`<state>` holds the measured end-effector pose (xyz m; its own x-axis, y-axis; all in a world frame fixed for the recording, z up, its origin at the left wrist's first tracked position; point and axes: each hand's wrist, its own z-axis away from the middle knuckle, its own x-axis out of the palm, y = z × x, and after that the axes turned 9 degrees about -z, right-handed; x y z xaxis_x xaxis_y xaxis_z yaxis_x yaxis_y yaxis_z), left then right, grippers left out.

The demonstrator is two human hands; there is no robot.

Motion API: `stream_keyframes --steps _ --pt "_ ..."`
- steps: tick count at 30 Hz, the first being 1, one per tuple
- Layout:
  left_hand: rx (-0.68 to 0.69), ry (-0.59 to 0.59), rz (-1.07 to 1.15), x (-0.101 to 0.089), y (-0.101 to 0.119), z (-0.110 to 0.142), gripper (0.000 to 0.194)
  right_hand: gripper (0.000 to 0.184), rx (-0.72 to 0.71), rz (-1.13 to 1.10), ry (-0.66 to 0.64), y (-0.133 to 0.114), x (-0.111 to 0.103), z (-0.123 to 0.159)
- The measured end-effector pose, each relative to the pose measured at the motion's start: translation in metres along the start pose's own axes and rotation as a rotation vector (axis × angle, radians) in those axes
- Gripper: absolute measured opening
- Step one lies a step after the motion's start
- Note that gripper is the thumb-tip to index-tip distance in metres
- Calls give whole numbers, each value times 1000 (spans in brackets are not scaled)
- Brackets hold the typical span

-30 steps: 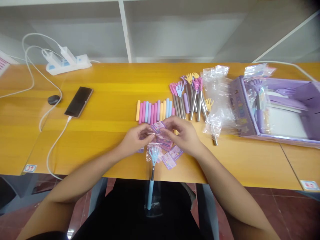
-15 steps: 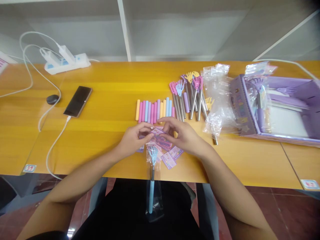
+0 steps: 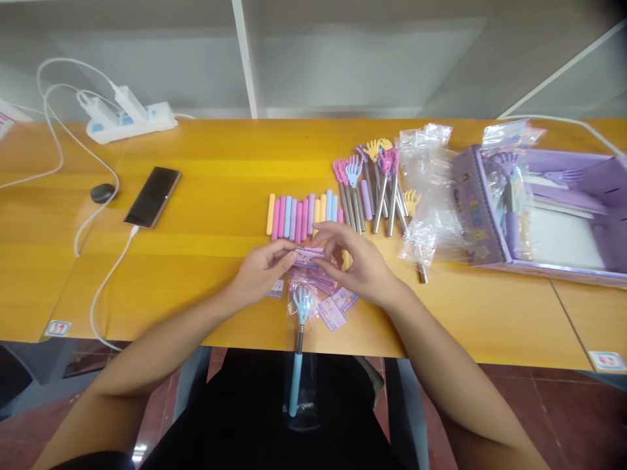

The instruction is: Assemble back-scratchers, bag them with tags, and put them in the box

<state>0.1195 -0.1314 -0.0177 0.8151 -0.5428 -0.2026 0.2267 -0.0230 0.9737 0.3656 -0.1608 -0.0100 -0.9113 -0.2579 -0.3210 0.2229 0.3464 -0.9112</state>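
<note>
My left hand and my right hand meet over a small pile of purple printed cards at the table's near edge. Both pinch one purple card between fingertips and thumbs. Just below the pile lies a blue hand-shaped scratcher in a clear bag, its handle hanging over the table edge toward my lap. Behind my hands sits a row of pastel foam grips, and to its right a bunch of hand-shaped scratchers with metal rods.
Clear plastic bags lie right of the scratchers. A purple cardboard box stands at the right. A phone on a white cable, a small black object and a white power strip sit at the left.
My hands have shifted slightly and lowered the card they pinch toward the pile; my right fingers have spread a little. Everything else stays put.
</note>
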Motion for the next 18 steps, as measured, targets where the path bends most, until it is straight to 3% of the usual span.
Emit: stream_keyframes --steps 6,14,18 --pt "-2 63 -193 -3 2 1 44 50 -31 38 -43 -3 0 -1" --pt "-3 38 -138 0 -6 -1 22 49 6 62 -68 -3 0 0" --pt "12 32 -129 1 -7 0 19 40 -11 77 -57 -3 -1 0"
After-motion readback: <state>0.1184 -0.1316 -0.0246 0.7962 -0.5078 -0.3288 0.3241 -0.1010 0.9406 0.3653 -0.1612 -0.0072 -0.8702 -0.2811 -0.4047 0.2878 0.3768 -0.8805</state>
